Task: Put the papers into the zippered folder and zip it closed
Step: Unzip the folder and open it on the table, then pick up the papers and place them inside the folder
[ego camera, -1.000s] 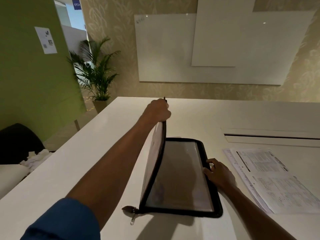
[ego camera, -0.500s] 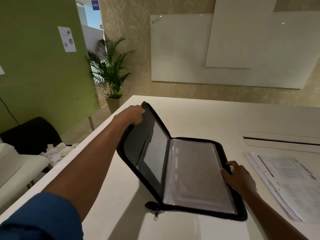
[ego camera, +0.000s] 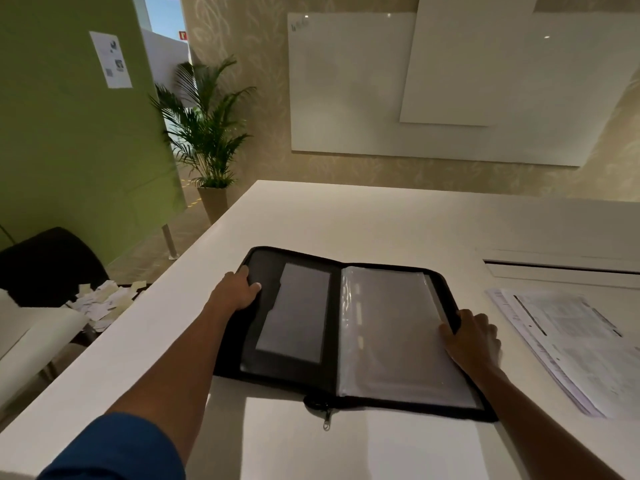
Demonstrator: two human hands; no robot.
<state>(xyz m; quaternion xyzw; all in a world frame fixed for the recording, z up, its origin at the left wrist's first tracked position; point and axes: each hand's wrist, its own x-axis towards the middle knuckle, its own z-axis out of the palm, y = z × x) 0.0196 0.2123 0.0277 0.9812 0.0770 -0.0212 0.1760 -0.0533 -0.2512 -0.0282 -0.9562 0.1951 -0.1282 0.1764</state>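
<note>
So the black zippered fabric folder (ego camera: 332, 327) is lying wide open and flat on the white worktop (ego camera: 363, 220), clear plastic sleeves showing on its right half. The left hand (ego camera: 232, 289) grips the folder's left edge, thumb curled over onto the inside cover. The right hand (ego camera: 472, 337) holds the opposite edge, fingers on the black rim and thumb on the sleeves. The stack of printed white papers (ego camera: 568, 344) sits on the worktop just to the right of the right hand, not touching it. The metal zipper pull (ego camera: 326, 420) dangles at the near edge, between both forearms.
</note>
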